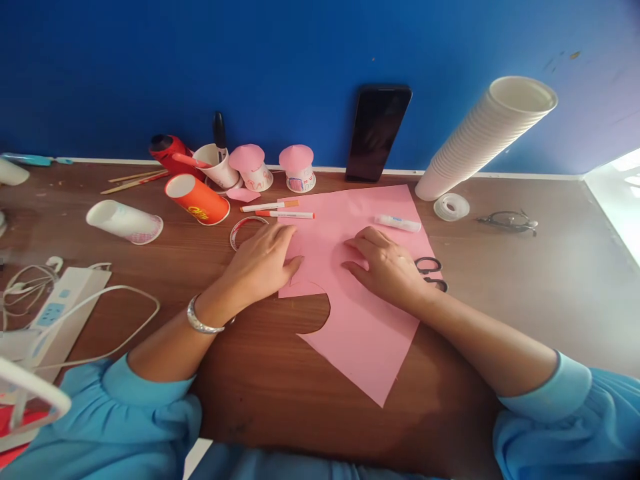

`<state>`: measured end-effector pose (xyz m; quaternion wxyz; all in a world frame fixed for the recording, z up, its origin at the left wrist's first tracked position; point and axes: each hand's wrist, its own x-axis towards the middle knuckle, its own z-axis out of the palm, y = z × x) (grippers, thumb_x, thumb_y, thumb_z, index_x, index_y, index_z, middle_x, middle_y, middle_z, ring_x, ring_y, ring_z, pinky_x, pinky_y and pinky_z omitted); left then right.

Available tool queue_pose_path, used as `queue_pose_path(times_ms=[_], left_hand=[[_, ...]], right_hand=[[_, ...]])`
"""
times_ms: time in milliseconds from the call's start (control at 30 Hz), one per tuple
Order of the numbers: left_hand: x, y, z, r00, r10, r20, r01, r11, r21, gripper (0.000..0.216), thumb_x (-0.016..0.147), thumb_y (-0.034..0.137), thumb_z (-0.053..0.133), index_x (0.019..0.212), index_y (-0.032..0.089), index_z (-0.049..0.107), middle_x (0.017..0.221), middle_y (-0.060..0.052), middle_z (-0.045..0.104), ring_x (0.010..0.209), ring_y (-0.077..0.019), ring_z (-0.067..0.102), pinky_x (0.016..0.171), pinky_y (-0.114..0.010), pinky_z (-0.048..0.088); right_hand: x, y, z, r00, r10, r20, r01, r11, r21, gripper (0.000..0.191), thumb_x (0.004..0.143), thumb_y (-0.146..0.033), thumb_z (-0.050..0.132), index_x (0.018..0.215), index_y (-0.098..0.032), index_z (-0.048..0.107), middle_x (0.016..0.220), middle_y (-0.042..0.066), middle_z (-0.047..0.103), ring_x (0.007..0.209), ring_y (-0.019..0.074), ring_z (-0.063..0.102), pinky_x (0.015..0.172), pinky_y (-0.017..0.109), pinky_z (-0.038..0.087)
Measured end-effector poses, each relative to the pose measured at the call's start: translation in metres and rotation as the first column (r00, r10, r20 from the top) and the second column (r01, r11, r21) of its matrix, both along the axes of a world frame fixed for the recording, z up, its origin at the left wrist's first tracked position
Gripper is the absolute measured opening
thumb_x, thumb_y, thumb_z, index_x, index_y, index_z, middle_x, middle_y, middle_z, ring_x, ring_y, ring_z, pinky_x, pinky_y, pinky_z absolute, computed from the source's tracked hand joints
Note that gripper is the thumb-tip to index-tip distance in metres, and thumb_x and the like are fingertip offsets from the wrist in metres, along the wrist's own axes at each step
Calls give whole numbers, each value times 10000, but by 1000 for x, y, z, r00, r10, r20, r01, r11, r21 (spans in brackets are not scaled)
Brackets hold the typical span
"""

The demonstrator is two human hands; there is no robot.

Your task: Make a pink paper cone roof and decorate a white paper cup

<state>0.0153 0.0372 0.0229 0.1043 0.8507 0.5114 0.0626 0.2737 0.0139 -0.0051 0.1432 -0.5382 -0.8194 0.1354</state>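
A pink sheet of paper (pixel 350 200), with a round piece cut out of its lower left side, lies on the brown table. My left hand (pixel 265 260) rests at the sheet's left edge, thumb and fingers apart. On the sheet's middle lies my right hand (pixel 383 263), thumb apart from the bent fingers, with nothing visible in it. Beside my right wrist are the black handles of scissors (pixel 427 265); their blades are hidden. A glue stick (pixel 397 223) lies on the paper. Above my left hand are two markers (pixel 285 215) and a tape roll (pixel 240 235).
Two small cups with pink cone roofs (pixel 299 177) stand by the blue wall. A phone (pixel 377 133) leans there, left of a tall paper-cup stack (pixel 483 143). An orange cup (pixel 197 200) and a power strip (pixel 63 300) are left; glasses (pixel 510 221) lie right.
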Motion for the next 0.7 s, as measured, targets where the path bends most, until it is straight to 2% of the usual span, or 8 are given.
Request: queue_pose_path(times_ms=[167,300,467,700], left_hand=[[16,13,6,998,-36,-54,35,999,-18,433,914,277,665,1314,139,578,1365,-163,659,1262,-344,629,1049,-486,523],[23,21,10,992,-53,-114,40,993,-109,468,884,292,689,1307,138,562,1291,-158,697,1206,-333,657,939,-445,540],[24,30,13,992,-14,-126,-13,978,-210,378,824,334,694,1160,194,591,1120,-96,739,1017,-307,705,777,-398,511],[23,36,13,994,-78,-80,61,977,-203,251,761,310,675,976,216,586,1251,-94,681,1134,-314,648,863,-396,478]], right_hand=[[0,-4,-4,999,-6,-39,7,1000,8,285,886,-265,703,1157,-179,684,1204,135,657,1078,320,665,891,460,582],[2,-4,-8,996,0,-86,3,1000,30,308,874,-267,715,1175,-204,685,1174,121,654,1085,316,661,912,470,583],[2,-4,-11,994,4,-110,2,999,52,298,871,-271,710,1161,-207,694,1135,111,656,1042,303,662,892,466,587],[3,-4,-13,994,0,-107,7,998,67,280,868,-260,719,1143,-211,695,1144,106,661,1031,293,670,862,437,589]])
